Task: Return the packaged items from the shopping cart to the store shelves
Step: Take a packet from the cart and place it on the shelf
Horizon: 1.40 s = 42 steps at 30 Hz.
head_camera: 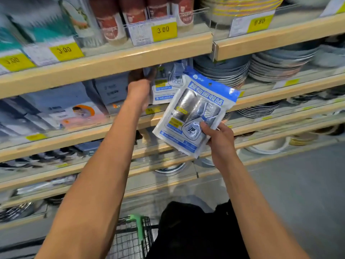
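Head view: right hand (220, 141) fingers (204, 128) pinch blue packet's (196, 109) lower edge; left hand (140, 88) grips shelved packet (164, 85).

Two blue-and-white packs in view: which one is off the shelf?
The nearer pack, held tilted in the right hand before the shelves. The other pack sits on the shelf at the left hand.

Top shelf tag, middle (164, 30): you can read "3.00" on yellow.
Top shelf tag, left (64, 50): "3.00", blurred but legible to you.
Far-left tag (14, 60): looks like "3.00", smeared.
Top right tag (259, 21): ends in ".80", first digit unclear.
Blue-white packet (194, 113) in your right hand (220, 141): one large Chinese character in a badge; header print unreadable.
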Each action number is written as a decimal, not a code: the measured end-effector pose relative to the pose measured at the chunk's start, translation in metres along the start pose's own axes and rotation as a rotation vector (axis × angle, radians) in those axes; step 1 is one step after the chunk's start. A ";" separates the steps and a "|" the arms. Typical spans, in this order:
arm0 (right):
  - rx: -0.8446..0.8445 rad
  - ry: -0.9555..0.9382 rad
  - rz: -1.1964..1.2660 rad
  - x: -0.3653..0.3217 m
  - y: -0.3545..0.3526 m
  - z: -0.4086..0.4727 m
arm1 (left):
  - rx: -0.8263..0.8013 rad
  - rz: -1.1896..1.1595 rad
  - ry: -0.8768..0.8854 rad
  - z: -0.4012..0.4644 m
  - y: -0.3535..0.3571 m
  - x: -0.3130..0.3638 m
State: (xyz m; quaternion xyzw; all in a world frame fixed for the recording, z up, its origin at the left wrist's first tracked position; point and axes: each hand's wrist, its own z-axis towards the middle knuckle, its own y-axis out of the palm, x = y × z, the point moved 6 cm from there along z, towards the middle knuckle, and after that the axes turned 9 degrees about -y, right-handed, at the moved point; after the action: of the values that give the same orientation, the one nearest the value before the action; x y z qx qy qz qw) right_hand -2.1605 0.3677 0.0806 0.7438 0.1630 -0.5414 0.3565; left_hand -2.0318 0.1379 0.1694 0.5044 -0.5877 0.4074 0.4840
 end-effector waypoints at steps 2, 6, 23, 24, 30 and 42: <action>-0.008 -0.001 -0.036 0.001 -0.002 0.005 | 0.004 0.000 0.031 0.007 0.002 -0.002; -0.026 -0.003 -0.056 0.003 -0.008 0.015 | 0.093 0.049 0.075 0.019 0.004 -0.019; -0.231 -0.139 -0.156 -0.046 0.036 0.046 | 0.401 1.121 0.373 -0.034 0.000 0.011; -0.244 -0.147 -0.177 -0.048 0.039 0.049 | 0.400 1.101 0.371 -0.035 -0.002 0.010; -0.246 -0.182 -0.304 -0.054 0.052 0.070 | 0.060 0.336 0.109 -0.047 -0.015 -0.010; -0.266 -0.433 -0.862 -0.092 0.101 0.096 | -0.082 0.385 0.078 -0.052 -0.018 -0.030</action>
State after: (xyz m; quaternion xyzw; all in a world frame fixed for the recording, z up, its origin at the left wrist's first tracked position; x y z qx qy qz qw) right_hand -2.1962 0.2435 0.1859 0.4273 0.4455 -0.7560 0.2178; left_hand -2.0054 0.1909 0.1503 0.3465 -0.6703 0.4873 0.4396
